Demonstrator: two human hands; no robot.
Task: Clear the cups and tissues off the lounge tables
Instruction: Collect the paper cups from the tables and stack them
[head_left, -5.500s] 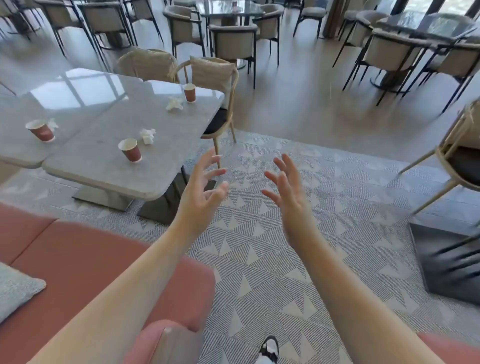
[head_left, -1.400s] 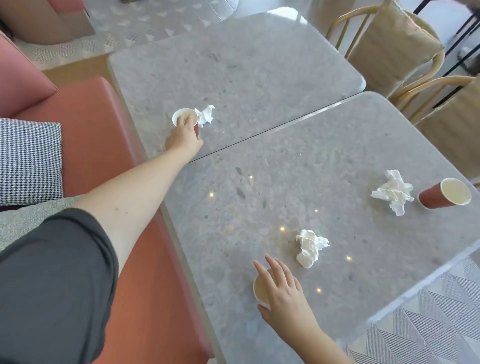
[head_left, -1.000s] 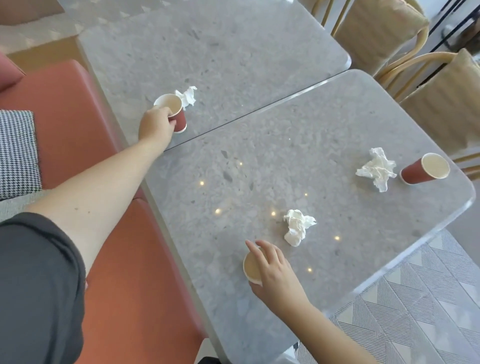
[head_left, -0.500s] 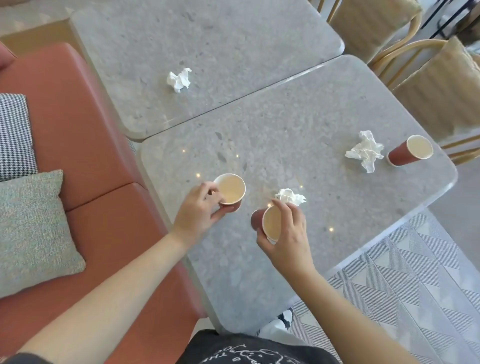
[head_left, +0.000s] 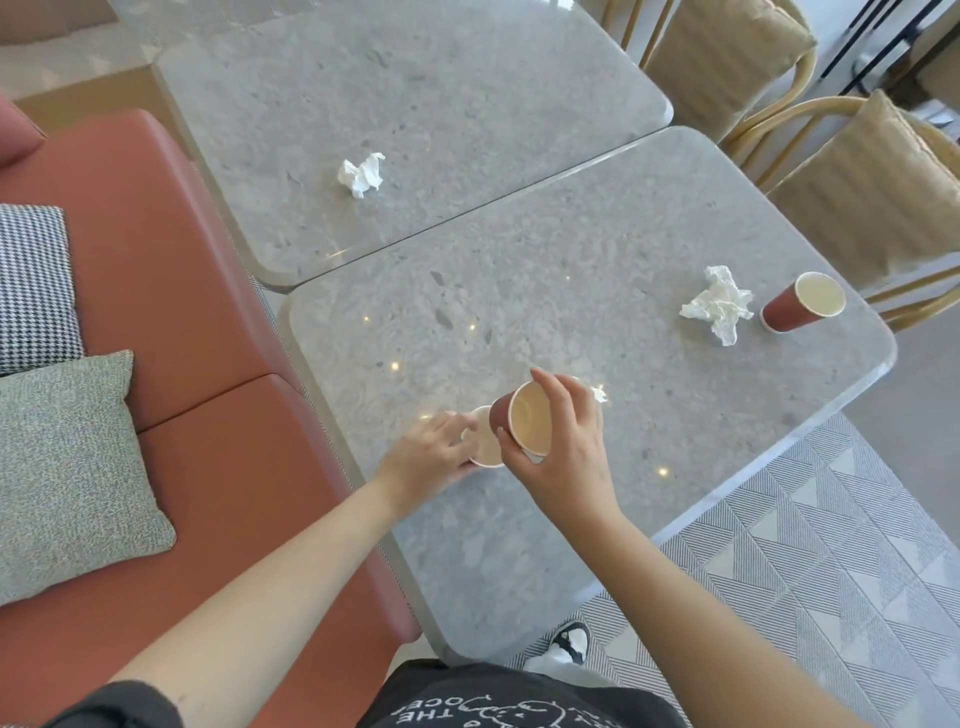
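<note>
Both hands hold paper cups over the near table (head_left: 649, 291). Fingers of the right hand (head_left: 566, 447) curl round a red cup (head_left: 522, 418) that is tipped on its side, with its open mouth facing up at the camera. Its bottom end points toward a second cup (head_left: 485, 441), and the two cups touch or overlap there; I cannot tell if one is inside the other. The left hand (head_left: 431, 457) grips this second cup from the left, with its fingers bent round the rim and side.

Just behind the right hand, a small bit of white tissue (head_left: 598, 394) peeks out on the table. A bigger crumpled tissue (head_left: 719, 304) lies near the far right end of the same table. Just beside it stands a third red cup (head_left: 802, 301), close to the table's edge.

One more crumpled tissue (head_left: 362, 174) lies on the far table (head_left: 467, 93), well apart from the hands.

A pink sofa (head_left: 171, 270) runs along the left, with a grey cushion (head_left: 67, 467) and a checked cushion (head_left: 34, 286) on it. Two tan chairs (head_left: 862, 182) sit past the tables on the right. A patterned rug (head_left: 810, 545) covers the floor below.
</note>
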